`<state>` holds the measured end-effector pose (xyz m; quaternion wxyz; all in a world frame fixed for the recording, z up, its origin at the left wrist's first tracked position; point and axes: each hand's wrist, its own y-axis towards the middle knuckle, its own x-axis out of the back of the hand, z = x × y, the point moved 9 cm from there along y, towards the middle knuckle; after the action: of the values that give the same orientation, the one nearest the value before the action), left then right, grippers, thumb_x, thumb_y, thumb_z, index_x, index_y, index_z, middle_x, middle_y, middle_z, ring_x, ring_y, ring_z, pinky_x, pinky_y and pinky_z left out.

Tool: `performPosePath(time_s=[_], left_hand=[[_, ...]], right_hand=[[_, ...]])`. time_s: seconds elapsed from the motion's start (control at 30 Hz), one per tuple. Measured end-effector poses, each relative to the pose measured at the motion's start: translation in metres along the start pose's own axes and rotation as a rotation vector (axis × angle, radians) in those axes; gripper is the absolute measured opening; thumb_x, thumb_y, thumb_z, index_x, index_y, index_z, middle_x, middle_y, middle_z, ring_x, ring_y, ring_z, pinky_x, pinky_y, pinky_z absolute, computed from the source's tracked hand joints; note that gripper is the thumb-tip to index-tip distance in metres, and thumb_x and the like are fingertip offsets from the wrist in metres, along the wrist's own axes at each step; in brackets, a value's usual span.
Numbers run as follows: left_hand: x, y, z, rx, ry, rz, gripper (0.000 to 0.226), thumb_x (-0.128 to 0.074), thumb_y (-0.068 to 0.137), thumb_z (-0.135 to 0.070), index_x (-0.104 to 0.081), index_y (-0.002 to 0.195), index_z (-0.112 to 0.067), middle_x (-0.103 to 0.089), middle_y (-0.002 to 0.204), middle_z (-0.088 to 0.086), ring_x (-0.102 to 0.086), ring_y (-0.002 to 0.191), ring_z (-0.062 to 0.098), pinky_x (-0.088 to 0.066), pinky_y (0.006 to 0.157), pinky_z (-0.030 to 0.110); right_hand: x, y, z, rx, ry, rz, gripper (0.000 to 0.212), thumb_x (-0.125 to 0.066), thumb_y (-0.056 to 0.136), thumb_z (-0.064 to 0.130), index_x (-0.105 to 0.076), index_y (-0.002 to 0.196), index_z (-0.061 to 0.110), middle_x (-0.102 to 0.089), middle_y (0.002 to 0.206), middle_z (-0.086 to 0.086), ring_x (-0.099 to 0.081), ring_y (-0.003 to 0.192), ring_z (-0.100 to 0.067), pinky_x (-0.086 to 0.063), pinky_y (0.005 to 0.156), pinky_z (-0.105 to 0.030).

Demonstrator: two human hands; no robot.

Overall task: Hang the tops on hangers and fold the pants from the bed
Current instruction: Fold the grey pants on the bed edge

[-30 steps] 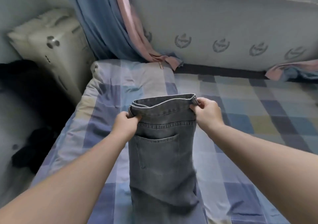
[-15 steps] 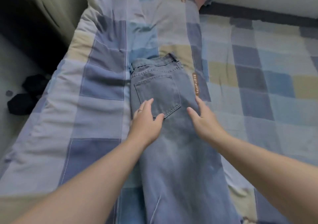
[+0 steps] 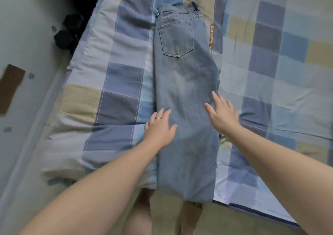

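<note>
A pair of light blue jeans lies lengthwise on the checked bed cover, folded leg on leg, back pocket up and waistband at the far end. The leg ends hang over the bed's near edge. My left hand lies flat with straight fingers on the left edge of the jeans at mid-leg. My right hand rests flat with spread fingers on the right edge at about the same height. Neither hand grips the cloth.
A grey floor runs along the left of the bed, with two dark objects near the bed's side and a brown patch. My bare legs stand at the bed's near edge.
The jeans were held up by the waistband, then laid flat. Both hands have slid from the pocket area down toward me along the legs, and the view has tilted down.
</note>
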<state>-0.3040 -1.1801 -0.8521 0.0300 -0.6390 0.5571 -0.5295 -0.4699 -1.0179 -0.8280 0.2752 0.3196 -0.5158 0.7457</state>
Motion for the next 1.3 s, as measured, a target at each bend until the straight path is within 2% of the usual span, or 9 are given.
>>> performPosePath(time_s=[0.27,0.47,0.8,0.97,1.03,1.13,1.2,1.27,1.3], left_hand=[[-0.094,-0.132,0.05,0.14,-0.183,-0.014,0.065,-0.052,0.1,-0.039,-0.026,0.157,-0.022,-0.023,0.165,0.004,-0.022,0.15,0.029,-0.025,0.12,0.046],[-0.172,-0.191,0.093,0.215,-0.243,0.065,0.063,-0.053,0.1,-0.037,-0.028,0.155,-0.023,-0.031,0.161,0.002,-0.031,0.144,0.03,-0.031,0.116,0.045],[-0.255,-0.172,0.158,0.28,-0.372,-0.003,0.07,-0.064,0.095,-0.033,-0.03,0.152,-0.014,-0.039,0.155,0.01,-0.038,0.141,0.03,-0.032,0.112,0.038],[-0.264,-0.153,0.185,0.354,-0.537,-0.119,0.072,-0.072,0.088,-0.043,-0.038,0.144,-0.015,-0.046,0.151,0.002,-0.043,0.138,0.022,-0.033,0.099,0.027],[-0.267,-0.143,0.187,0.323,-0.56,-0.134,0.066,-0.074,0.086,-0.043,-0.047,0.14,-0.017,-0.053,0.143,-0.002,-0.048,0.133,0.018,-0.034,0.096,0.024],[-0.275,-0.132,0.181,0.272,-0.654,-0.102,0.061,-0.077,0.085,-0.038,-0.053,0.137,-0.019,-0.062,0.134,-0.005,-0.058,0.123,0.013,-0.044,0.103,0.028],[-0.28,-0.128,0.178,0.261,-0.688,-0.099,0.059,-0.079,0.084,-0.035,-0.056,0.135,-0.017,-0.065,0.13,-0.005,-0.061,0.117,0.012,-0.046,0.102,0.028],[-0.284,-0.127,0.176,0.279,-0.711,-0.102,0.054,-0.081,0.083,-0.033,-0.061,0.129,-0.015,-0.068,0.123,-0.004,-0.063,0.111,0.012,-0.047,0.094,0.025],[-0.287,-0.127,0.176,0.291,-0.71,-0.093,0.048,-0.081,0.082,-0.032,-0.063,0.124,-0.015,-0.069,0.118,-0.004,-0.064,0.108,0.013,-0.047,0.09,0.024]], right_hand=[[-0.056,-0.128,-0.056,0.093,-0.058,0.087,0.063,-0.032,0.103,0.057,-0.013,0.159,0.037,-0.014,0.168,0.002,-0.014,0.153,-0.026,-0.018,0.12,-0.051],[-0.127,-0.2,-0.12,0.029,0.023,0.158,0.062,-0.032,0.103,0.056,-0.016,0.159,0.036,-0.019,0.167,0.007,-0.017,0.153,-0.021,-0.022,0.119,-0.052],[-0.24,-0.185,-0.208,-0.059,0.17,0.128,0.064,-0.041,0.104,0.045,-0.017,0.16,0.023,-0.025,0.165,0.0,-0.022,0.151,-0.023,-0.023,0.121,-0.05],[-0.273,-0.157,-0.218,-0.052,0.308,0.137,0.068,-0.057,0.097,0.034,-0.026,0.156,0.021,-0.041,0.156,-0.002,-0.039,0.143,-0.023,-0.032,0.117,-0.045],[-0.279,-0.143,-0.222,-0.109,0.431,0.108,0.062,-0.065,0.092,0.03,-0.037,0.147,0.018,-0.05,0.147,-0.006,-0.049,0.134,-0.026,-0.04,0.112,-0.047],[-0.283,-0.131,-0.234,-0.208,0.632,0.039,0.053,-0.069,0.086,0.03,-0.047,0.133,0.019,-0.059,0.13,-0.006,-0.062,0.115,-0.022,-0.052,0.098,-0.044],[-0.287,-0.13,-0.238,-0.24,0.726,0.059,0.043,-0.071,0.084,0.029,-0.053,0.122,0.022,-0.067,0.116,-0.001,-0.068,0.1,-0.015,-0.059,0.078,-0.033],[-0.293,-0.13,-0.239,-0.25,0.807,0.129,0.031,-0.073,0.085,0.023,-0.059,0.112,0.022,-0.073,0.102,0.005,-0.072,0.083,-0.008,-0.053,0.055,-0.019],[-0.297,-0.133,-0.237,-0.249,0.849,0.182,0.026,-0.073,0.086,0.019,-0.062,0.109,0.022,-0.075,0.096,0.008,-0.073,0.079,-0.006,-0.052,0.052,-0.016]])
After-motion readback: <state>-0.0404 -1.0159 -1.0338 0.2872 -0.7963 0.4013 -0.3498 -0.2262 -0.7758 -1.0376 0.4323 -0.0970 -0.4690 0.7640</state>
